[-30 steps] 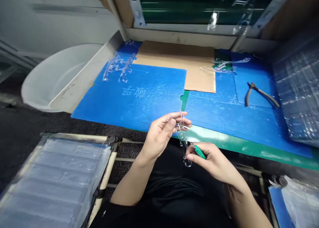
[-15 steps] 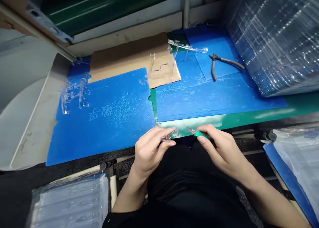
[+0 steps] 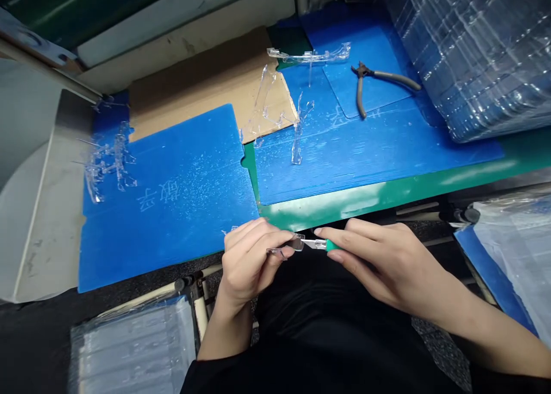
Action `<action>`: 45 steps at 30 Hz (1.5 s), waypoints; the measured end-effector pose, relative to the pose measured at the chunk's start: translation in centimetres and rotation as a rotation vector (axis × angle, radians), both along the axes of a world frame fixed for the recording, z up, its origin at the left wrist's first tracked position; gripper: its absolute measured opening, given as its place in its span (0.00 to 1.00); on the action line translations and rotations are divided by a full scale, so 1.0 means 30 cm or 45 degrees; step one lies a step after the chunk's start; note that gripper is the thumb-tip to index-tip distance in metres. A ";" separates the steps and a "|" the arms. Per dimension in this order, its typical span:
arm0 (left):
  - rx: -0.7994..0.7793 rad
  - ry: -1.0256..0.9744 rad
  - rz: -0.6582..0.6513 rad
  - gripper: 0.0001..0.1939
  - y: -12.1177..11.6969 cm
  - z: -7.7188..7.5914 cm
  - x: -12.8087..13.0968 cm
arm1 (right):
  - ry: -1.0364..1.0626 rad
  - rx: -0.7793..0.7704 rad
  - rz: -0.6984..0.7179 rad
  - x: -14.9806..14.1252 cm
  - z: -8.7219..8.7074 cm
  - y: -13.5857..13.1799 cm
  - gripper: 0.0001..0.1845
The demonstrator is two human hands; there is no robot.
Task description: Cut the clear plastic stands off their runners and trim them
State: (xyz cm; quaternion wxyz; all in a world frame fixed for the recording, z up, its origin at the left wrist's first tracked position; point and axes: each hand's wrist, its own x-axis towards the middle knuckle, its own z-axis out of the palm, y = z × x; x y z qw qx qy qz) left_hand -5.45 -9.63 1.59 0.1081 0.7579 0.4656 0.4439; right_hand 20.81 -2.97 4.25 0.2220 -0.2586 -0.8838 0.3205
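Head view, knife (image 3: 321,244) at clear part (image 3: 298,244), stacked trays (image 3: 477,67)

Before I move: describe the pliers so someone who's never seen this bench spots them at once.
Find the big clear-plastic stack at the right of the bench. Just left of it, on the blue sheeting, lie the pliers, dark head toward the back, handles spread in a V. Opaque, with grey-brown handles, they stand out from the see-through plastic pieces further left.

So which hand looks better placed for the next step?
Probably the right hand: it holds the green-handled metal-bladed knife, tip pointing toward the clear plastic piece gripped by the left hand.
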 end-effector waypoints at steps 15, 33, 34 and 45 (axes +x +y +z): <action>0.003 0.020 -0.020 0.10 -0.021 0.022 0.030 | -0.015 -0.050 -0.153 0.009 -0.040 0.021 0.14; -0.492 -0.807 -0.150 0.29 -0.055 -0.094 0.121 | 0.255 -0.033 -0.065 -0.040 -0.052 -0.053 0.22; -0.487 -0.833 -0.149 0.28 -0.056 -0.099 0.125 | 0.269 -0.012 -0.058 -0.044 -0.055 -0.058 0.23; -0.405 -0.778 -0.217 0.29 -0.040 -0.091 0.143 | 0.223 0.024 -0.008 -0.042 -0.052 -0.085 0.25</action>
